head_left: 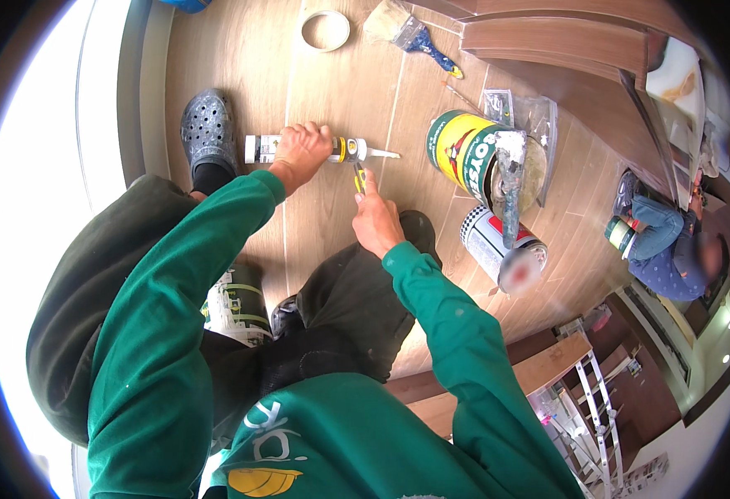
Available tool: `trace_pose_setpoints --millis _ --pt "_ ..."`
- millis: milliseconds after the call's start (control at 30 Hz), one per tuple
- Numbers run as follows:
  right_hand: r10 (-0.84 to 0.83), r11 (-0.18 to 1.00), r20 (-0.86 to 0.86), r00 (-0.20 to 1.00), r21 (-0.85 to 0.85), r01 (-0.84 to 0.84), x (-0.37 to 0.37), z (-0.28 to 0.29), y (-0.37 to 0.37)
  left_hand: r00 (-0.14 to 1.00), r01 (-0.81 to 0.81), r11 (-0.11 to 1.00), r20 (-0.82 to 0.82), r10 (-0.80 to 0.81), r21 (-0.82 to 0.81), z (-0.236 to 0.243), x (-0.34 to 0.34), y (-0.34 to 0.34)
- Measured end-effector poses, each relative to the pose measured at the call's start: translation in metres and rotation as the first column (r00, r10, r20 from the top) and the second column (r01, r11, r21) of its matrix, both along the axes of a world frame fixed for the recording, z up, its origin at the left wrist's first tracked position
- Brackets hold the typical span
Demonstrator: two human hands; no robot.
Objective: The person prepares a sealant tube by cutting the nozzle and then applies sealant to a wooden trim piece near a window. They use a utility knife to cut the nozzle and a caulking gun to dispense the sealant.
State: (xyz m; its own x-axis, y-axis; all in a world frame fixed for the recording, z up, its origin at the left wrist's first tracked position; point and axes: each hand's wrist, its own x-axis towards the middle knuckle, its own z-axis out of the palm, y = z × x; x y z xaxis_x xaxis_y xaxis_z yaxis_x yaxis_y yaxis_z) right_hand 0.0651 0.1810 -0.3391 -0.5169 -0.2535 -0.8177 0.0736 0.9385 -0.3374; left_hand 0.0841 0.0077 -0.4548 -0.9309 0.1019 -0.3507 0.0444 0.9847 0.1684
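My left hand (302, 152) is wrapped round a white sealant cartridge (262, 150), which lies crosswise above the floor with its narrow white nozzle (381, 154) pointing right. In my right hand (377, 218) is a yellow-and-black utility knife (359, 178). Its upper end meets the cartridge near the base of the nozzle; whether the blade touches it is too small to tell. Both sleeves are green.
To the right stand a green-and-yellow paint can (462, 150) and a white can (491, 243). A paintbrush (415, 37) and a tape roll (326, 31) lie farther off. Another can (238, 306) is beside my legs. A person (681, 254) crouches at far right, near a ladder (602, 407).
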Motion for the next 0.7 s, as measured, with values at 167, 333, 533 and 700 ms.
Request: trace_pose_setpoints --millis 167,333,533,700 --pt "0.023 1.000 0.013 1.000 -0.008 -0.023 0.000 -0.001 0.004 1.000 -0.019 0.999 -0.017 0.019 0.027 -0.002 0.001 0.001" --pt "0.051 0.998 0.015 0.999 -0.035 -0.051 -0.003 -0.009 0.007 1.000 0.004 1.000 -0.027 -0.004 0.005 -0.003 0.002 -0.002" --pt "0.061 0.996 0.055 0.997 0.062 -0.065 -0.010 -0.012 0.002 0.993 0.108 0.994 -0.047 -0.109 -0.035 0.007 -0.006 0.000" --pt "0.051 0.999 -0.002 0.999 0.010 -0.051 -0.004 -0.011 0.001 0.991 0.096 0.990 -0.089 -0.105 -0.099 0.008 -0.006 0.001"
